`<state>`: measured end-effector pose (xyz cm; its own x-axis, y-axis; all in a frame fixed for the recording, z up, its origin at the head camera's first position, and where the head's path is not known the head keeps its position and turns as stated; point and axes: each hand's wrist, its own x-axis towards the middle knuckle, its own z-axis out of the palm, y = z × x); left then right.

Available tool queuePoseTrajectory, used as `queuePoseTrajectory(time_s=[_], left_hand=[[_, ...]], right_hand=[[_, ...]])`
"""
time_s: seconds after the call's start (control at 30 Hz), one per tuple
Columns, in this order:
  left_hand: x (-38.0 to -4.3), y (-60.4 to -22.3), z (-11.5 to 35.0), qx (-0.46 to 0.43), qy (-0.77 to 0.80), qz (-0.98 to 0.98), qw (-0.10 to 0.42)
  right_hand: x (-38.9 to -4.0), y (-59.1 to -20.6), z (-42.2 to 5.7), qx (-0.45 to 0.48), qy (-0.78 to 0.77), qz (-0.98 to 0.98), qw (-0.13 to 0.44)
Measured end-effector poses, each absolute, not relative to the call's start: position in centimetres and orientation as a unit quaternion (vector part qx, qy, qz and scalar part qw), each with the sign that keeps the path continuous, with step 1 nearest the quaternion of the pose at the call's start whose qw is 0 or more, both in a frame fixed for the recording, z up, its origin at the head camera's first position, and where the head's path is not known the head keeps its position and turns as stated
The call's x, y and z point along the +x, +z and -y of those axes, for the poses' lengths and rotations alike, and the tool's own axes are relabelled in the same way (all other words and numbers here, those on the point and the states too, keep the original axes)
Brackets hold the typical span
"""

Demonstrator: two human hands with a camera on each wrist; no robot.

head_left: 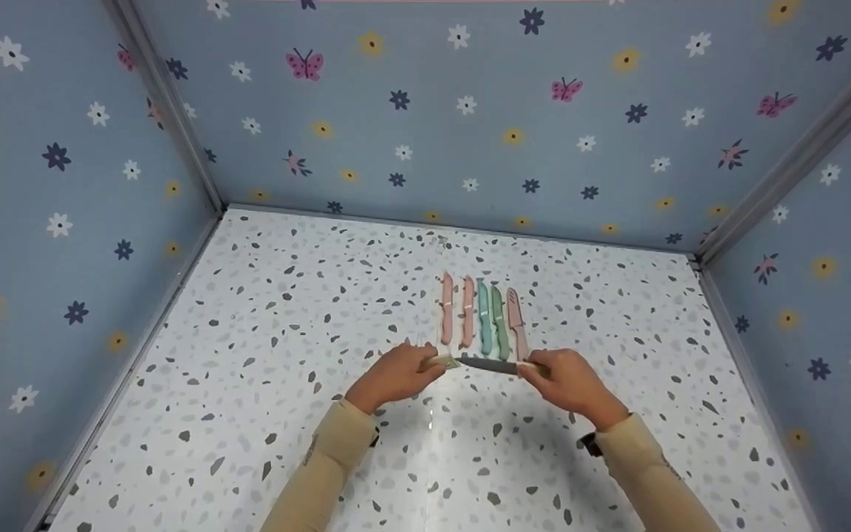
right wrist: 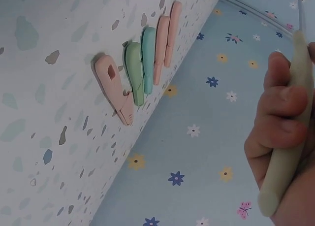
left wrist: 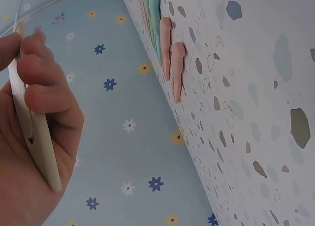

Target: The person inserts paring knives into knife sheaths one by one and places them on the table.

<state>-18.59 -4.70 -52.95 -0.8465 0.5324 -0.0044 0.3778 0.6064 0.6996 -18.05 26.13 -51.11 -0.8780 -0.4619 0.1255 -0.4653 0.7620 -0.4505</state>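
Note:
My left hand (head_left: 400, 373) grips a cream knife sheath (left wrist: 43, 154), which lies along the palm with the fingers curled over it. The right hand (head_left: 569, 377) holds a knife by its pale cream-green handle (right wrist: 287, 159). Its dark grey blade (head_left: 492, 365) spans the gap between the hands and points left, with the tip right at the mouth of the sheath. Just beyond the hands lies a row of sheathed knives: two pink knives (head_left: 467, 314), a teal knife (head_left: 484, 318), a green knife (head_left: 499, 325) and a wider pink knife (head_left: 515, 314) at the right end.
The white speckled table (head_left: 263, 332) carries the row of knives near its middle. Blue panels with flowers and butterflies (head_left: 425, 111) stand behind and on both sides, joined by grey corner posts (head_left: 174, 111).

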Motion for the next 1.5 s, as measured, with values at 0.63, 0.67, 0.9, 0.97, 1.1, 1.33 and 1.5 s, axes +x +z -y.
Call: queuePoseTrajectory(time_s=[0.63,0.67,0.9,0.97,1.1,1.33,1.5], left_hand=[[-18.7,-52.8,4.5,0.272,0.372,-0.878,0.129],[-18.7,-52.8,4.5,0.276,0.367,-0.879,0.127],[-18.6,-52.5,4.1,0.290,0.353,-0.881,0.124],[-18.6,-52.4,4.0,0.293,0.352,-0.880,0.126],[-18.6,-52.4,3.7,0.298,0.348,-0.879,0.129],[-18.4,-52.5,3.4,0.295,0.339,-0.884,0.128],[-18.4,-52.5,3.2,0.301,0.325,-0.888,0.123]], right_hand=[[-18.7,-51.0,-26.4,0.317,0.216,0.923,0.024],[-18.7,-51.0,-26.4,0.323,0.216,0.921,0.027],[-18.8,-51.0,-26.4,0.354,0.211,0.910,0.039],[-18.8,-51.0,-26.3,0.358,0.211,0.909,0.036],[-18.8,-51.2,-26.1,0.363,0.214,0.906,0.028],[-18.7,-51.4,-25.7,0.357,0.213,0.909,0.020],[-18.6,-51.6,-25.4,0.361,0.222,0.905,0.021]])
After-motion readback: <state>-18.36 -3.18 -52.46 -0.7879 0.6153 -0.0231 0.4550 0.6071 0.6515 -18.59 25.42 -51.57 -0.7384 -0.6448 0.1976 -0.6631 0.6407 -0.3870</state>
